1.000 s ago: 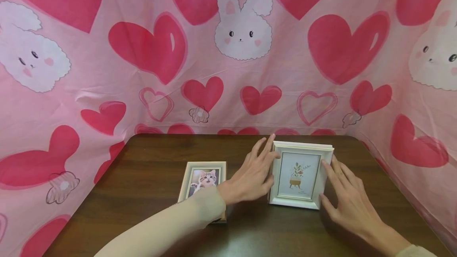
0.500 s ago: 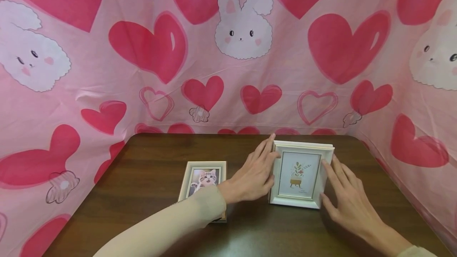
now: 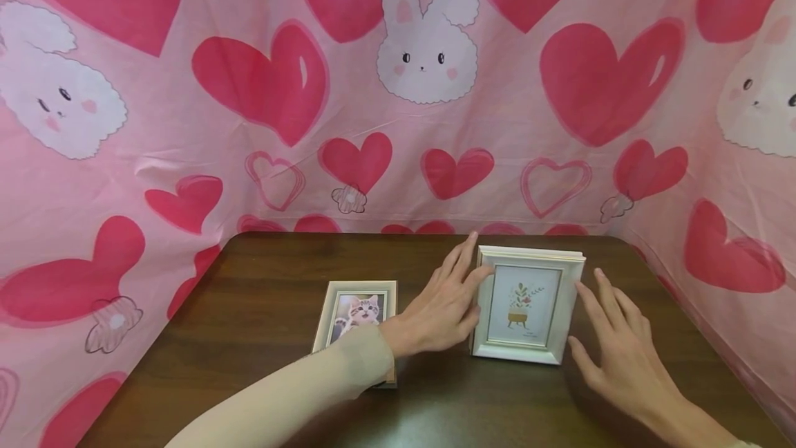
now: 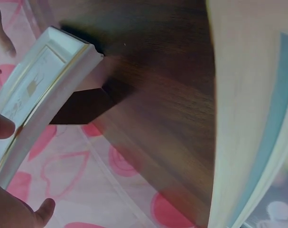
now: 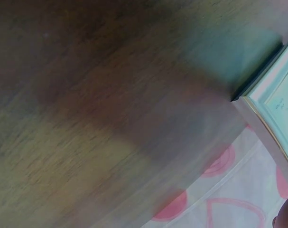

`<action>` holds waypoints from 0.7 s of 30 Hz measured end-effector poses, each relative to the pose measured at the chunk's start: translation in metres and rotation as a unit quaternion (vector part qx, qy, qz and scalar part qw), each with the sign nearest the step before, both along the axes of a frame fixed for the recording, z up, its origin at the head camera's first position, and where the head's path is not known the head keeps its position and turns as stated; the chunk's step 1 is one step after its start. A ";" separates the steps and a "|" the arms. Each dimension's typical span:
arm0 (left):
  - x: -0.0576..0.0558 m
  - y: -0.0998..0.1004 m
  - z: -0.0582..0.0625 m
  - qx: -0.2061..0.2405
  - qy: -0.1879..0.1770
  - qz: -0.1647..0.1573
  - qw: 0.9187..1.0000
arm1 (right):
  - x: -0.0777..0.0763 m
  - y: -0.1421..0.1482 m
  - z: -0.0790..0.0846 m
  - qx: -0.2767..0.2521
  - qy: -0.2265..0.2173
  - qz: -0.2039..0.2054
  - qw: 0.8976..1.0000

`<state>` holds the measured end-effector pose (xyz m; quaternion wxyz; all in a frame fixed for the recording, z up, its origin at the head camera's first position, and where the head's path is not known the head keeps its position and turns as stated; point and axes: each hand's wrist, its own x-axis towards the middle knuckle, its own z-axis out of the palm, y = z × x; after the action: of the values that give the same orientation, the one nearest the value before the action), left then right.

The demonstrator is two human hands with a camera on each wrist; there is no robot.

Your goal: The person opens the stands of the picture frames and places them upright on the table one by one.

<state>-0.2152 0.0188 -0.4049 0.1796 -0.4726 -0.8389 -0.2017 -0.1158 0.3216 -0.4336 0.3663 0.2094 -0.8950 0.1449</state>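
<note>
A white picture frame (image 3: 525,306) with a potted plant print stands upright on the right half of the table. Beside its left edge, my left hand (image 3: 438,310) has its fingers extended, the index fingertip touching the front border. In the left wrist view one fingertip (image 4: 2,126) lies over the front rim, and a dark support leg (image 4: 82,105) props the frame from behind. My right hand (image 3: 622,344) is spread just off the right edge, fingers loosely bent and holding nothing. The right wrist view catches only a corner of the white frame (image 5: 276,104).
A second picture frame (image 3: 320,330), cream with a kitten photo, is left of the plant frame, partly hidden by my left forearm and sleeve (image 3: 298,389). The dark wooden table (image 3: 267,310) is enclosed by a pink cloth (image 3: 423,123) with hearts and rabbits.
My right hand has drawn away to the right from the plant frame's edge. The left hand stays by the frame, which still stands upright; the whole view shifts slightly.
</note>
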 end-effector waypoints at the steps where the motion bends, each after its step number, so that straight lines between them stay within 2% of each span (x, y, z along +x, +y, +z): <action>1: 0.000 0.000 0.000 0.003 -0.001 -0.001 1.000 | 0.001 0.000 0.001 0.001 0.003 0.000 1.000; 8: 0.003 -0.007 0.002 0.012 0.001 0.011 1.000 | 0.004 -0.001 0.005 -0.005 0.027 0.006 1.000; 15: 0.009 -0.017 0.006 0.015 -0.001 0.037 0.999 | 0.008 -0.004 0.010 -0.015 0.015 0.003 1.000; 21: 0.014 -0.027 0.006 0.020 0.011 0.057 0.998 | 0.008 -0.012 0.015 -0.025 0.061 0.018 0.998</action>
<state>-0.2010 -0.0085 -0.3986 0.2092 -0.4223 -0.8584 -0.2029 -0.1079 0.3101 -0.4182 0.4229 0.2246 -0.8630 0.1611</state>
